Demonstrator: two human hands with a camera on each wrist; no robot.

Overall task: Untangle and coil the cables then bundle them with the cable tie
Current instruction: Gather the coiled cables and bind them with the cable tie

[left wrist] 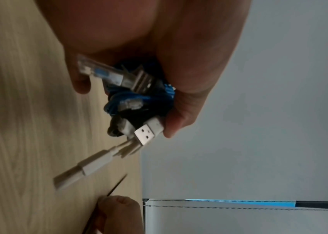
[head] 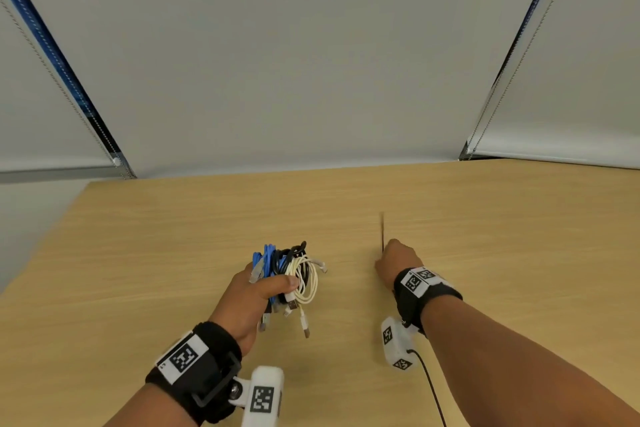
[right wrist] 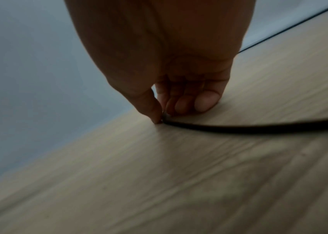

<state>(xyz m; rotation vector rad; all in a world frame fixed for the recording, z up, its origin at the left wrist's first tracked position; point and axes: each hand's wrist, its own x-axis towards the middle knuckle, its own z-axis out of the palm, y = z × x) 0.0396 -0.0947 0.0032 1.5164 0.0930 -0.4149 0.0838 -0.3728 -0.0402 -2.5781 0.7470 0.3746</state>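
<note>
My left hand (head: 273,284) grips a coiled bundle of blue, black and white cables (head: 294,270) just above the wooden table (head: 166,253), thumb across the front. Several plugs hang below it, a white USB plug (left wrist: 147,133) among them. To the right lies a thin black cable tie (head: 382,232), pointing away from me. My right hand (head: 385,253) pinches its near end. In the right wrist view the thumb and forefinger of that hand (right wrist: 162,118) meet on the cable tie (right wrist: 239,129) at the table surface, the other fingers curled. Motion blurs the tie.
Grey roller blinds (head: 311,62) hang behind the table's far edge, with bead chains at both sides. A black cord (head: 433,388) runs from the right wrist camera along the table toward me. The table's left edge (head: 45,246) slants close to my left arm.
</note>
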